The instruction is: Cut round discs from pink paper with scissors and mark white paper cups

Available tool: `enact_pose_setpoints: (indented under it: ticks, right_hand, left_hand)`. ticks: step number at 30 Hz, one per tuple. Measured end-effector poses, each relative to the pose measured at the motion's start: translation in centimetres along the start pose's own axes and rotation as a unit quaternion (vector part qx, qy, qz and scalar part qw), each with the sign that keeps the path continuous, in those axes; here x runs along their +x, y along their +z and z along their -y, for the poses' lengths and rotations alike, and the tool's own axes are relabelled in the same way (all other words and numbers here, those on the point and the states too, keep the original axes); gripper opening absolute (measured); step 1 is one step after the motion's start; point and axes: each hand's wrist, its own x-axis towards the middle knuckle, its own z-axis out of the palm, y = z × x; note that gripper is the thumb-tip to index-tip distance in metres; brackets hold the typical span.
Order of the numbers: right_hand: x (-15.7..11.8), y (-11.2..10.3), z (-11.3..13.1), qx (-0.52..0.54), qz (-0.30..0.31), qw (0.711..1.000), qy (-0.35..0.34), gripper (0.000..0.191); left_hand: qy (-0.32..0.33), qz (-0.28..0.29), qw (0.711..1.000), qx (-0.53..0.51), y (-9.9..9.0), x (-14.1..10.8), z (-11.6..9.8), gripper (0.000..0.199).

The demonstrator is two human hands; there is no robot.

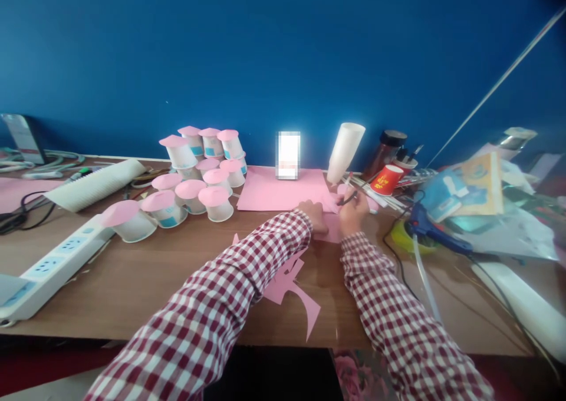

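Note:
My left hand is closed at the front edge of the pink paper sheet, its fingers curled down against a smaller pink paper piece. Beside it, my right hand is closed around a thin dark tool, too blurred to name with certainty. Pink paper offcuts, one of them curved, lie under and beside my left forearm. To the left stand several white paper cups turned upside down and stacked in places, with pink paper cones on top.
A bright phone leans on the blue wall. Behind my right hand stand a leaning stack of white cups and a red cup. A blue glue gun with a cord lies right, a power strip left.

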Motion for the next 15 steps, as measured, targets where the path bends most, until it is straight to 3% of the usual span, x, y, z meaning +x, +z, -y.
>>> enact_pose_setpoints:
  ticks: [6, 9, 12, 14, 15]
  right_hand:
    - [-0.2, 0.2, 0.3, 0.030, 0.010, 0.999, -0.012, 0.029]
    - [-0.5, 0.4, 0.6, 0.035, 0.023, 0.999, -0.032, 0.025]
    - [-0.7, 0.6, 0.6, 0.053, 0.032, 0.997, -0.046, 0.025]
    - [-1.0, 0.8, 0.5, 0.058, 0.036, 0.996, -0.053, 0.029]
    - [-1.2, 0.9, 0.4, 0.058, 0.040, 0.996, -0.050, 0.031]
  left_hand:
    - [0.021, -0.001, 0.996, -0.085, 0.2, 0.1, -0.2, 0.044]
    - [0.019, -0.054, 0.983, -0.177, 1.1, -0.4, 0.9, 0.052]
    - [0.022, -0.127, 0.953, -0.275, 1.2, -1.6, 2.6, 0.053]
    - [0.006, -0.148, 0.919, -0.365, 0.8, -2.7, 4.0, 0.029]
    - [-0.023, -0.152, 0.890, -0.430, 0.4, -3.1, 4.7, 0.019]
